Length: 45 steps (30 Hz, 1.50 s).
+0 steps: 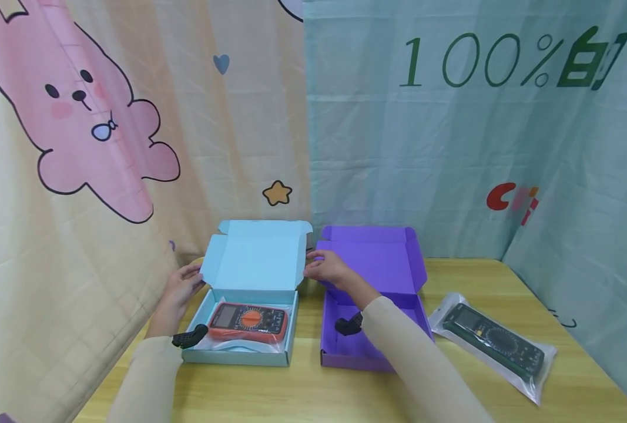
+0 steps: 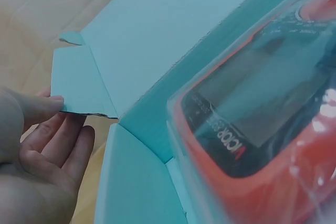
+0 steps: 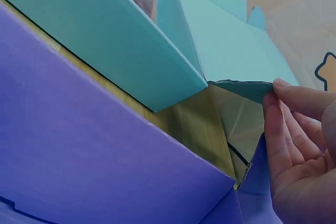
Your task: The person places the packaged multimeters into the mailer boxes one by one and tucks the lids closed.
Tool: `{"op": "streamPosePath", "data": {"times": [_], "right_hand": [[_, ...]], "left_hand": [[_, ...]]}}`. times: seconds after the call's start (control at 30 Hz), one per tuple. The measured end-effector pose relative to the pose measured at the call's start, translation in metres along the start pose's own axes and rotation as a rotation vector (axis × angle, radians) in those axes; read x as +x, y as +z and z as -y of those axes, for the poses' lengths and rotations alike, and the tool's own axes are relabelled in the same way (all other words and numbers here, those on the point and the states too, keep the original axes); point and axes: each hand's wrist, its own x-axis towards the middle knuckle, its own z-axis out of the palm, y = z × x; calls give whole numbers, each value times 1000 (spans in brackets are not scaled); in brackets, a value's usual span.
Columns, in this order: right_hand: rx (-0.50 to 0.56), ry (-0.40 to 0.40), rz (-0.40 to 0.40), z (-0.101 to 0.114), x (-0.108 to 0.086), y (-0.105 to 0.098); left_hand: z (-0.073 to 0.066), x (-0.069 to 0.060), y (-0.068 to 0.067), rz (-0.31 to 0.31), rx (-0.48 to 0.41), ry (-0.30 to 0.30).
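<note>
- Light-blue box (image 1: 239, 357): sitting on the surface (image 1: 308, 388), left of the purple box (image 1: 355, 362); its raised lid (image 1: 257, 255) is standing between both hands, neither clearly nearer.
- Left hand (image 1: 182, 288): fingers are pinching the left side flap (image 2: 79, 80); lid is lying rightward.
- Right hand (image 1: 328, 269): fingers are pinching the right side flap (image 3: 247, 89); lid is lying leftward.
- Lid: pointing upward from its rear fold, long axis running left to right.
- Red multimeter (image 1: 250, 322): lying inside, display end pointing left, long axis running likewise.
</note>
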Motion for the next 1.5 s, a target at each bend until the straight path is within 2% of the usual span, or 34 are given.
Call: {"op": "streamPosePath", "data": {"times": [0.37, 0.73, 1.03, 1.3, 1.5], "right_hand": [[0, 5, 64, 4, -2, -2], [-65, -33, 111, 2, -11, -6], [-215, -164, 215, 5, -15, -1], [-229, -212, 221, 11, -21, 8], [-215, -215, 224, 10, -21, 9]], "left_hand": [[2, -1, -3, 2, -91, 38], [4, -8, -6, 6, -73, 31], [8, -17, -13, 15, -152, 54], [10, -25, -19, 77, -235, 84], [12, -29, -19, 132, -196, 135]]}}
